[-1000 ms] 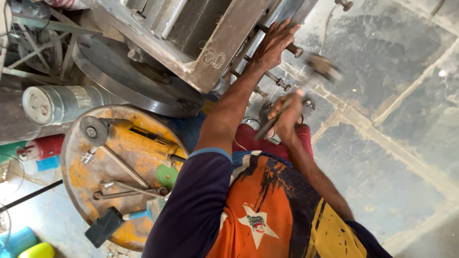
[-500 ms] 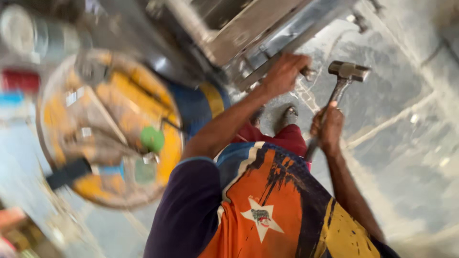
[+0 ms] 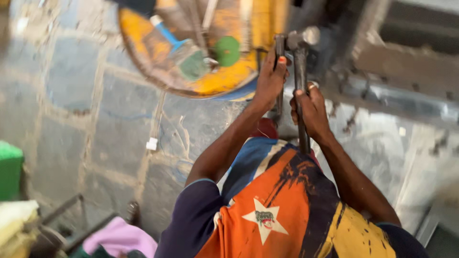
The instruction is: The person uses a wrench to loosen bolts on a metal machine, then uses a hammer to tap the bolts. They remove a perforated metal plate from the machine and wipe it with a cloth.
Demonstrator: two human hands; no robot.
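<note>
My left hand [image 3: 269,82] is closed around a dark metal rod [image 3: 279,50] that stands upright in front of me. My right hand [image 3: 311,111] grips the long handle of a hammer [image 3: 302,40]. The hammer's steel head sits beside the top end of the rod, close to touching it. Both hands are side by side, just below a grey metal machine frame [image 3: 397,71]. My orange, blue and yellow shirt [image 3: 287,205] fills the lower part of the view.
A round yellow drum top [image 3: 224,79] carries wrenches, a green disc [image 3: 226,50] and a blue-handled tool [image 3: 167,33]. Stone-slab floor [image 3: 95,95] lies to the left, with a small white piece [image 3: 152,143], a green box [image 3: 9,169] and pink cloth [image 3: 119,239].
The view has swung round. The hammer, raised away to the side before, now has its head at the rod's top. My left hand has left the machine frame and now grips the rod.
</note>
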